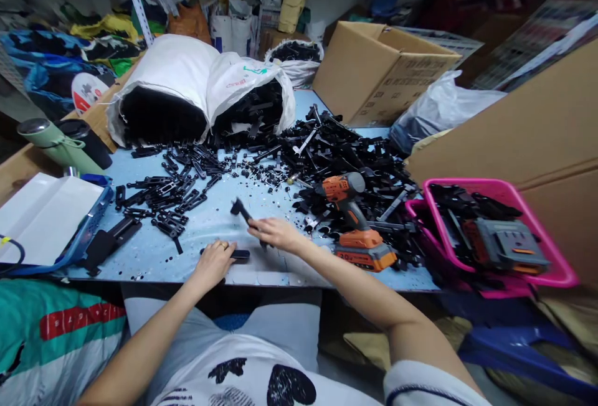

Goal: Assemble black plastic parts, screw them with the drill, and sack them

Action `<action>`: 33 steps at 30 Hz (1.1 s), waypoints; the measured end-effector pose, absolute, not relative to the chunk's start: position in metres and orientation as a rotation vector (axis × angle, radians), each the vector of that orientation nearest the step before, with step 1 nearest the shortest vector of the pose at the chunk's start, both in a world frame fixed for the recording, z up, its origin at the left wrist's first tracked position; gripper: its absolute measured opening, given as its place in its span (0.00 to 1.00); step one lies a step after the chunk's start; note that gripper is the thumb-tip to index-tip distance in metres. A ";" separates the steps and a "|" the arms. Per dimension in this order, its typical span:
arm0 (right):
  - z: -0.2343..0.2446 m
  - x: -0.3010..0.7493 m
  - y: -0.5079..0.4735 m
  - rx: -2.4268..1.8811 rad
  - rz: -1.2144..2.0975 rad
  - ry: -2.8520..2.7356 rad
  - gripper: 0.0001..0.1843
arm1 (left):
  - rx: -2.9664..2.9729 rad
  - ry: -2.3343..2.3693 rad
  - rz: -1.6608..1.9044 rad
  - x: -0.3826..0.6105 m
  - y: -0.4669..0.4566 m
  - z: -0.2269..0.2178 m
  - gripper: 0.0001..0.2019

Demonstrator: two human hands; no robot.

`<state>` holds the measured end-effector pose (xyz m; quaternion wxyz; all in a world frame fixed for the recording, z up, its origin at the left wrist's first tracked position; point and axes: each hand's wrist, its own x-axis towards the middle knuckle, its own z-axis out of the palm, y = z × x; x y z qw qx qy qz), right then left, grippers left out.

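Near the front edge of the blue table (217, 214), the right hand (275, 233) pinches a narrow black part (240, 208) along its shaft, the knobbed end poking out past the fingers. Just beside it, the left hand (215, 263) lies with its fingers at a flat black bar (240, 255); whether it grips or merely presses, I cannot tell. The narrow part looks stiff and light enough for fingertips, probably smooth and inclined to roll, so mid-shaft seems the place to hold, clear of the knob. The bar may slide on the tabletop and would be best taken by its long edges. Farther right, a cordless driver (355, 216) stands on its battery, a heap of black parts (343, 144) behind it.
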<state>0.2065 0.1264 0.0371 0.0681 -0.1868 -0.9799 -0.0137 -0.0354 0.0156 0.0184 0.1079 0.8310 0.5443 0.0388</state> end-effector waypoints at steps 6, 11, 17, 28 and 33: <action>0.021 0.216 0.066 -1.293 0.251 -2.616 0.25 | 2.486 1.525 0.184 -0.036 0.017 0.013 0.18; 0.023 0.157 0.059 -1.935 0.206 -2.289 0.22 | 2.514 1.547 0.137 -0.029 0.017 0.013 0.18; 0.046 0.184 0.056 -1.837 0.439 -2.545 0.16 | 2.469 1.495 0.114 -0.030 0.022 0.021 0.19; 0.031 0.200 0.022 -1.285 0.149 -2.981 0.19 | 2.410 1.345 0.106 -0.024 0.029 0.038 0.28; 0.046 0.197 0.020 -1.216 0.022 -2.917 0.19 | 2.399 1.395 0.253 -0.024 0.024 0.029 0.30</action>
